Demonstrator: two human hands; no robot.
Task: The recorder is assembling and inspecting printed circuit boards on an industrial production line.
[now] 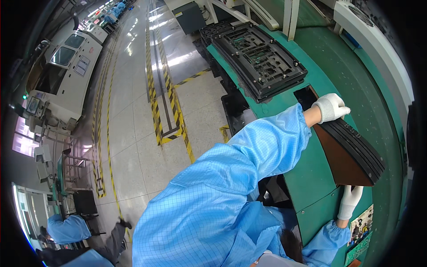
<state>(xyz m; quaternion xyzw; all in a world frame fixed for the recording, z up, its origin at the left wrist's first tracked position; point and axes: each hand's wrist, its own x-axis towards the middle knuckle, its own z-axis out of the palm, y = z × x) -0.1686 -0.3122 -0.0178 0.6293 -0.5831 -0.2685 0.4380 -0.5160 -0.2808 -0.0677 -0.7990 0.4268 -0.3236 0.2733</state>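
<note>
A thick black ridged fixture with a brown flat face is tilted up over the green bench. My left hand, in a white knit glove, is closed on its far end. Under the near end, my right hand, also gloved in white, grips the bottom edge; its fingertips are partly hidden by the fixture. Both arms wear blue checked sleeves. Beyond my left hand, a black frame-like fixture with cutouts and screws lies flat on the bench.
Green circuit boards with components lie beside my right forearm. A dark opening is in the bench near my left wrist. A pale machine rail curves along the right. Yellow-black tape marks the floor at left; a person in blue is at lower left.
</note>
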